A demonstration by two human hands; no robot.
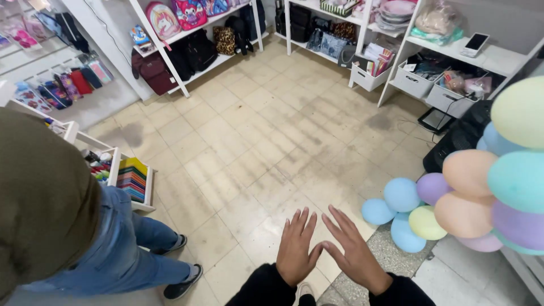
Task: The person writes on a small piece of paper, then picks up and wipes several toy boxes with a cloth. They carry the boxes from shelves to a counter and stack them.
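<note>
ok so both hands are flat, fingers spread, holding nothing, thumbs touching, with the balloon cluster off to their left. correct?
Not quite. The balloon cluster is off to their right, not left, as the head view shows. The rest holds: the left hand and the right hand are flat, fingers spread, holding nothing, thumbs touching, above the tiled floor.

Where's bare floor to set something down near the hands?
The tiled floor ahead of the left hand and right hand is bare up to the shelves. It is crowded right by the balloons, and left by another person and a low rack.
</note>
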